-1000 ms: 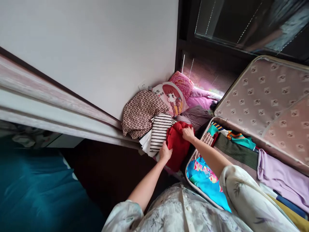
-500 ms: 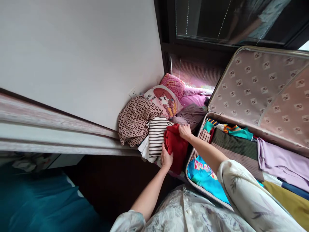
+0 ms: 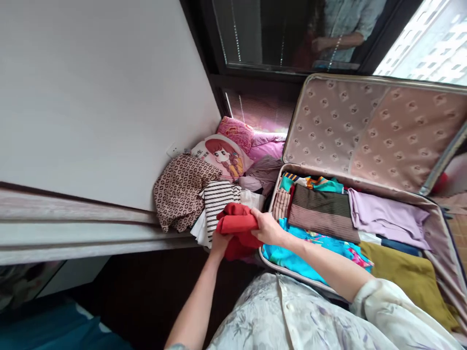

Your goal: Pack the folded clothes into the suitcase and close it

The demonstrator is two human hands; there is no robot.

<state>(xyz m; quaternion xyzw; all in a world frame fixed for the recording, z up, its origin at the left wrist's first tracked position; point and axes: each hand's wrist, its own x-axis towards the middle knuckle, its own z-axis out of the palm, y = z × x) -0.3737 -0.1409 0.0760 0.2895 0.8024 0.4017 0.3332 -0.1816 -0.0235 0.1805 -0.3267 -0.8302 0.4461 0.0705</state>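
At the near edge, a pale floral shirt (image 3: 288, 311) is seen, and teal fabric (image 3: 62, 325) is spread at the near left. In front of the shirt, a red garment (image 3: 239, 224), partly folded over, is held between both hands. Its near left side is gripped by the left hand (image 3: 220, 244), whose fingers are largely hidden by the cloth; its right edge is pinched by the right hand (image 3: 269, 227). The garment is held just left of an open suitcase (image 3: 440, 228). In the suitcase, a blue floral garment (image 3: 295, 253) and a mustard garment (image 3: 404, 277) are laid nearest, with a green-and-brown ribbed garment (image 3: 321, 214) and a lilac garment (image 3: 386, 218) farther in. Beyond the hands, a striped garment (image 3: 217, 197) is placed beside a patterned bundle (image 3: 184, 189). Farther off, a cartoon pillow (image 3: 226, 160) is backed by a pink cushion (image 3: 237, 131). The raised lid (image 3: 328, 121) is stood before the far window (image 3: 280, 34).
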